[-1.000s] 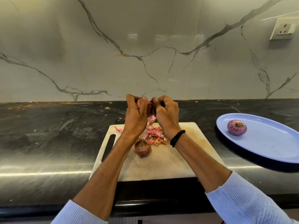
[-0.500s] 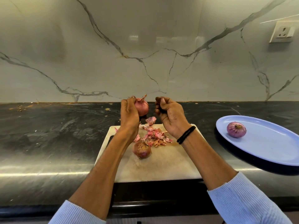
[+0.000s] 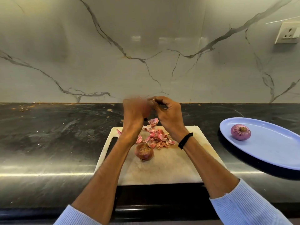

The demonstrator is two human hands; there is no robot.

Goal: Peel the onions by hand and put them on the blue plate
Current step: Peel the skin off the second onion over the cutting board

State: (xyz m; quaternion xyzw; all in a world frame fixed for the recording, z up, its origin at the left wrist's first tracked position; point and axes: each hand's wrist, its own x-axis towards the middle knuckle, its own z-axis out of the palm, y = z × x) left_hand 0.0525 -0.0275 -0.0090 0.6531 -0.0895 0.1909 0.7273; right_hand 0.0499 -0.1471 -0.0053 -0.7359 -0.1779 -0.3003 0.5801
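My left hand grips a small reddish onion above the far edge of the white cutting board; the onion and hand are blurred. My right hand is right beside it, fingertips pinching at the onion's top. An unpeeled brown-red onion lies on the board near my left wrist. A heap of pink peels lies behind it. The blue plate sits at the right with one peeled purple onion on it.
The board lies on a dark stone counter backed by a marble wall. A wall socket is at the upper right. Small crumbs dot the counter at the far left.
Half a second ago my hands were apart, with the onion in the left. Now the right hand has come back to the onion's top and the left hand is turning it.
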